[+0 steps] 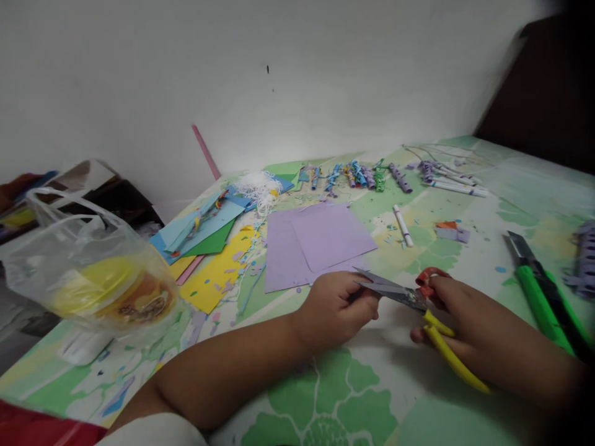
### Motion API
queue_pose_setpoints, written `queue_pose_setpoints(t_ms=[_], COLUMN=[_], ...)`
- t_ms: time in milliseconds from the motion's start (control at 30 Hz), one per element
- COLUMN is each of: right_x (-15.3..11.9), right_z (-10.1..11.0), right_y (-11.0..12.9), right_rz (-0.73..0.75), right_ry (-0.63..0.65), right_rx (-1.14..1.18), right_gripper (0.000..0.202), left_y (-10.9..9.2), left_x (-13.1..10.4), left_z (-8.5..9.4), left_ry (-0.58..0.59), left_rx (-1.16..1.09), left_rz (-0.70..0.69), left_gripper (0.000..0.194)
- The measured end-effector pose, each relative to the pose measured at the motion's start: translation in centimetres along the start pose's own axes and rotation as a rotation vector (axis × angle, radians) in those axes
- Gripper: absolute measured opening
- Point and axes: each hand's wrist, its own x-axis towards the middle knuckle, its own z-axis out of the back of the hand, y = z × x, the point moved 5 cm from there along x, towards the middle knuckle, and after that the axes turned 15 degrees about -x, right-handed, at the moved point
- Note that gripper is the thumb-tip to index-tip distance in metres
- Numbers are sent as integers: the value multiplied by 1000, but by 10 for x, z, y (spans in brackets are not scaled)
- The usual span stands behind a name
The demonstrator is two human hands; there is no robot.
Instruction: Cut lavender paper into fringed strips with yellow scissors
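Observation:
My right hand (465, 328) grips a pair of scissors (404, 294) with one red and one yellow handle. The blades are slightly parted and point left, toward my left hand (341, 310). My left fingers are pinched together right at the blade tips; what they hold, if anything, is hidden. Just beyond the left hand lie purple paper sheets (332, 235), one on top of another. A white marker with a purple band (402, 226) rests past the scissors.
Decorated paper rolls (357, 175) line the table's back, near more markers (458, 187). A green cutter knife (542, 303) lies at right. Left are coloured sheets (218, 266), white string (260, 189) and a plastic bag (93, 248) around a yellow-lidded tub. Paper scraps litter the patterned tablecloth (325, 396).

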Motion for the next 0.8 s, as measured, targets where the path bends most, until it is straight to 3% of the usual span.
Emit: queue_pose_setpoints(t_ms=[400,800], right_x=[1,0], right_z=[1,-1], right_y=[-9,-8], right_rz=[-14,-14], right_ry=[-94,-62], right_rx=[-24,-16], right_gripper=[38,37], left_y=[18,21], left_x=[4,3], left_z=[-6,-4], left_ry=[14,-12], left_rx=[-235,-175], left_rz=[260,244], left_gripper=[15,18])
